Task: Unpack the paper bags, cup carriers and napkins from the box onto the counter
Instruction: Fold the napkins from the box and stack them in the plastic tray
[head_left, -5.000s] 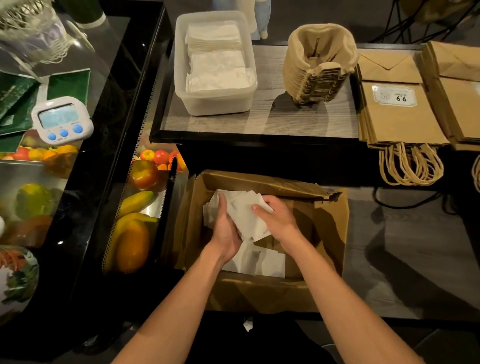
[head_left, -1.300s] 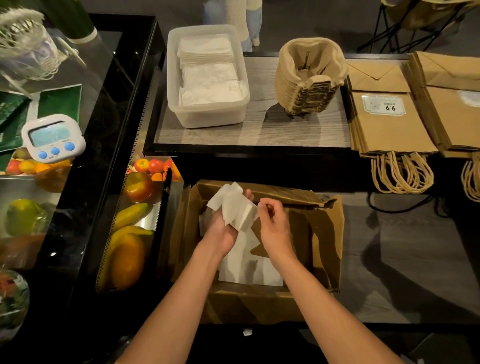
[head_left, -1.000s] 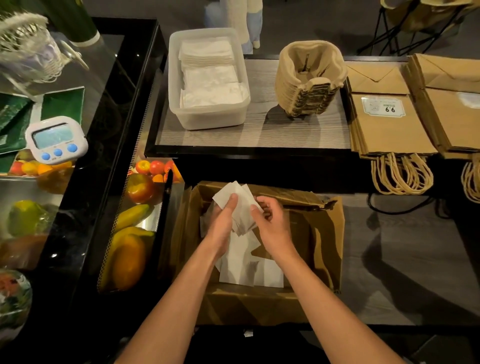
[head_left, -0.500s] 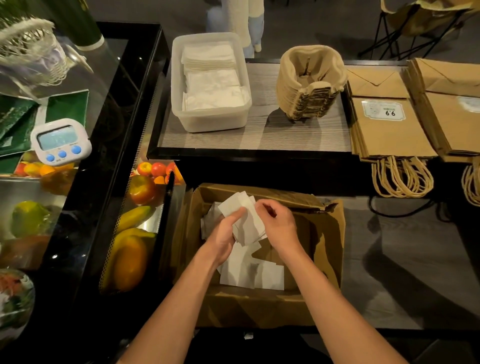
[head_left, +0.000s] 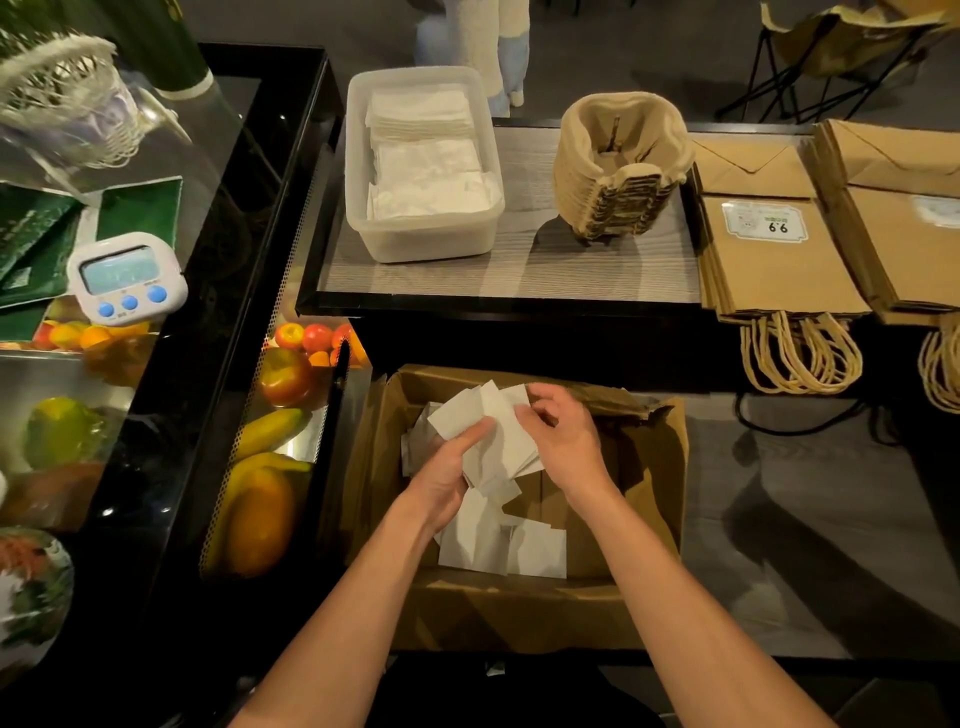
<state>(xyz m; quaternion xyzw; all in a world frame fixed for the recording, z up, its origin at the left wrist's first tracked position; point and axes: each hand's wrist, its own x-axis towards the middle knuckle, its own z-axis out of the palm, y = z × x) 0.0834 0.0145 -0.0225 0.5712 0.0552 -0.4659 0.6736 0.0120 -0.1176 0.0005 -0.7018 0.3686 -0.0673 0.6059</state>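
Only the head view here, looking down. Low in the middle of the frame sits the open brown cardboard box (head_left: 519, 613), and both of the person's hands are inside it. The left hand (head_left: 441, 478) is closed around a loose fan of white paper napkins (head_left: 498, 441), thumb on top, while the right hand (head_left: 566, 441) pinches at the fan's upper right edge with curled fingers, so both are holding the same bunch. More loose white napkins (head_left: 498, 551) lie flat on the box floor below the wrists.

Up on the grey wood-grain counter (head_left: 519, 270), upper middle of the frame, the clear plastic tub (head_left: 421, 244) already has stacked napkins in it. Just right of it stands the stack of beige pulp cup carriers (head_left: 618, 166), and further right lie the flat brown paper bags (head_left: 774, 260) with twine handles hanging off the edge.

So probably just the napkins are left. Best bet: square the fan into a tidy stack between both palms before lifting, otherwise single sheets will likely slip out. Then scoop the floor ones too and set everything flat in the tub.
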